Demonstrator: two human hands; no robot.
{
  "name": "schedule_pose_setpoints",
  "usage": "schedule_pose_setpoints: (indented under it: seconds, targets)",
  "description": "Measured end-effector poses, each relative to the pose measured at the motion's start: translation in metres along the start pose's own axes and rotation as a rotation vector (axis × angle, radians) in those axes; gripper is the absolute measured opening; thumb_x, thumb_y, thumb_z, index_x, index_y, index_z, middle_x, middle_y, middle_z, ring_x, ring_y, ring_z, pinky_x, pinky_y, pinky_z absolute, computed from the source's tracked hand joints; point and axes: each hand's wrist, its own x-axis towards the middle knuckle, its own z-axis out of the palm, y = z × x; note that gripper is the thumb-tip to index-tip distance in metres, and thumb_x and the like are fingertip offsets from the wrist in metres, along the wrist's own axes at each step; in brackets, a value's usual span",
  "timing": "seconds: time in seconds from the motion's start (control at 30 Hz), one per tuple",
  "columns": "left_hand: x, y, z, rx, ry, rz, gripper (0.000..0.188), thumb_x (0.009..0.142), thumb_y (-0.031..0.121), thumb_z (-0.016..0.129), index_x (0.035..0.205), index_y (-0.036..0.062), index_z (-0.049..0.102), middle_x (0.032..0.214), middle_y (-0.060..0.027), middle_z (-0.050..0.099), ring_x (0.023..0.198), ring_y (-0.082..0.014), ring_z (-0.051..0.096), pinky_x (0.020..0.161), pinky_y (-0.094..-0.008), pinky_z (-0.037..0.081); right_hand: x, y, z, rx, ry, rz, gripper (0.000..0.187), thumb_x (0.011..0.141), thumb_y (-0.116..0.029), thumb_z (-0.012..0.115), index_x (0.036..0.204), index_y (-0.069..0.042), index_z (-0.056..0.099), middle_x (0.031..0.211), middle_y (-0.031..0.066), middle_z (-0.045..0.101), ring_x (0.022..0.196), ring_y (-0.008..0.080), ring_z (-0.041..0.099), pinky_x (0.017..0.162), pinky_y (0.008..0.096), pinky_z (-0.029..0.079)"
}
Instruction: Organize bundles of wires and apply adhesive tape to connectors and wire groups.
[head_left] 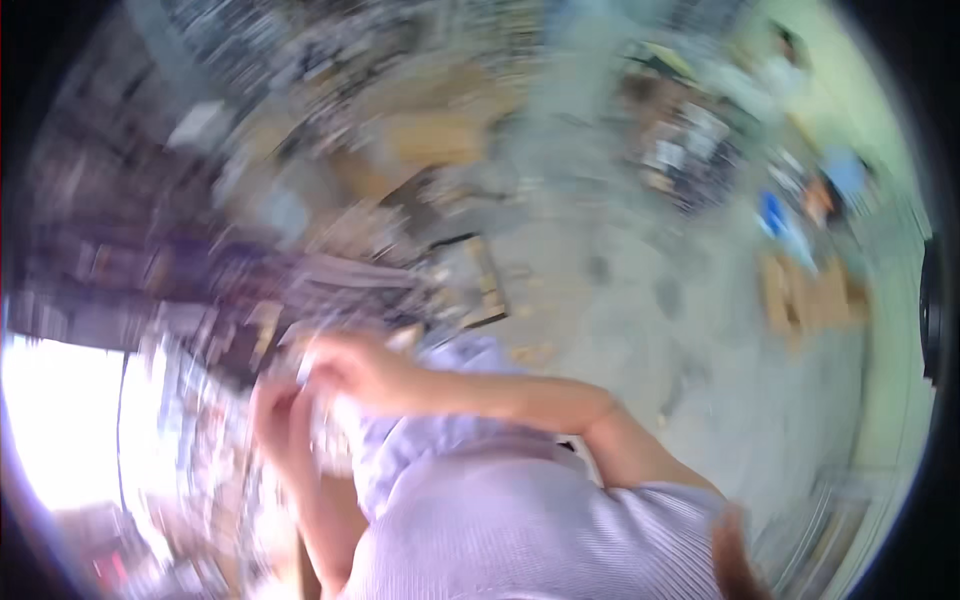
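Observation:
The whole view is smeared by motion. My left hand (281, 425) is raised at the lower left, its fingers curled upward. Reaching across from the right, my right hand (355, 370) meets it with the fingers pinched together. A small whitish thing (305, 370) shows between the fingertips of both hands; its kind is too blurred to tell. Just beyond the hands lies a cluttered surface (235, 340) with dark and pale items that I cannot make out.
Purplish material (200, 268) stretches along the left. Cardboard boxes (430, 135) and loose goods crowd the far left. On the grey floor (600, 300) lies a dark-edged frame-like thing (490, 285). Heaped goods (690, 150), another person (785, 70) and an open cardboard box (815, 295) are at the right.

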Motion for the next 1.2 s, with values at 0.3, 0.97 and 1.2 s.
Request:
schedule_pose_setpoints:
  seconds: [0.3,0.97,1.2]
  targets:
    - [-0.01,0.014,-0.002,-0.369,-0.055,-0.151,0.018,0.091,-0.001,0.057,0.107,-0.0034,0.066,0.088,-0.0058,0.06,0.077,-0.0098,0.061,0.071,-0.022,0.05,0.025,-0.046,-0.03,0.033,-0.333,0.317,0.008,0.089,-0.008,0.062,0.088,-0.001,0.06,0.075,-0.0035,0.056,0.066,0.0009,0.048,0.058,0.0189,0.04]
    - [-0.01,-0.006,-0.01,-0.569,-0.029,-0.26,0.039,0.098,0.025,0.046,0.121,-0.0045,0.056,0.082,-0.0094,0.059,0.07,-0.012,0.06,0.061,-0.0217,0.048,0.039,-0.025,-0.025,-0.027,-0.419,0.273,0.005,0.08,0.0,0.069,0.081,0.0,0.064,0.076,-0.0029,0.054,0.062,0.0005,0.043,0.053,0.0178,0.033]
    - [-0.017,-0.013,-0.013,-1.428,-0.56,-0.49,0.09,0.088,0.074,0.004,0.15,0.009,0.008,0.062,-0.0244,0.058,0.034,-0.0171,0.048,0.031,-0.0204,0.035,0.034,-0.047,-0.01,-0.076,-0.481,0.3,0.004,0.077,0.002,0.067,0.078,0.0,0.063,0.081,-0.0006,0.055,0.064,0.0018,0.043,0.053,0.017,0.031]
